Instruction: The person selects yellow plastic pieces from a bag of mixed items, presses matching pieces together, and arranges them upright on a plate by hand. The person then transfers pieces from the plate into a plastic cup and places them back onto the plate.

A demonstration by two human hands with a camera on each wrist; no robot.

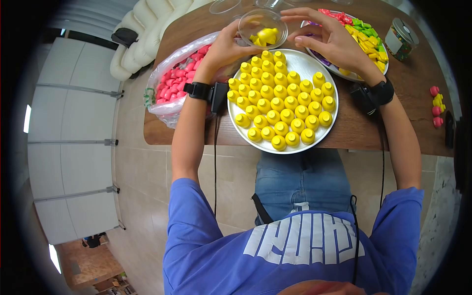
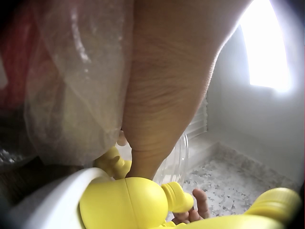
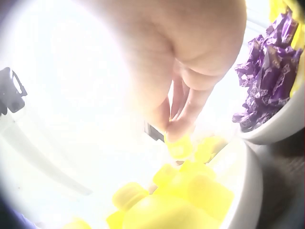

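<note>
In the head view my left hand [image 1: 227, 48] grips a clear plastic cup [image 1: 254, 20] by its side, beyond the far rim of a round white tray [image 1: 330, 129]. Several yellow pieces [image 1: 266, 36] lie inside the cup. My right hand [image 1: 334, 42] hovers on the cup's other side, its fingers stretched toward the rim and the thumb apart from them. Small yellow bottles [image 1: 278, 104] with caps stand upright in rows on the tray. Close up, the left wrist view shows a yellow bottle [image 2: 126, 202] at the white rim. Glare washes out much of the right wrist view.
Left of the tray lies a clear bag of pink pieces [image 1: 173, 87]. At the back right stand a plate of wrapped sweets [image 1: 366, 42] and a lidded jar [image 1: 400, 40]. Pink and yellow pieces [image 1: 437, 105] line the wooden table's [image 1: 413, 113] right side.
</note>
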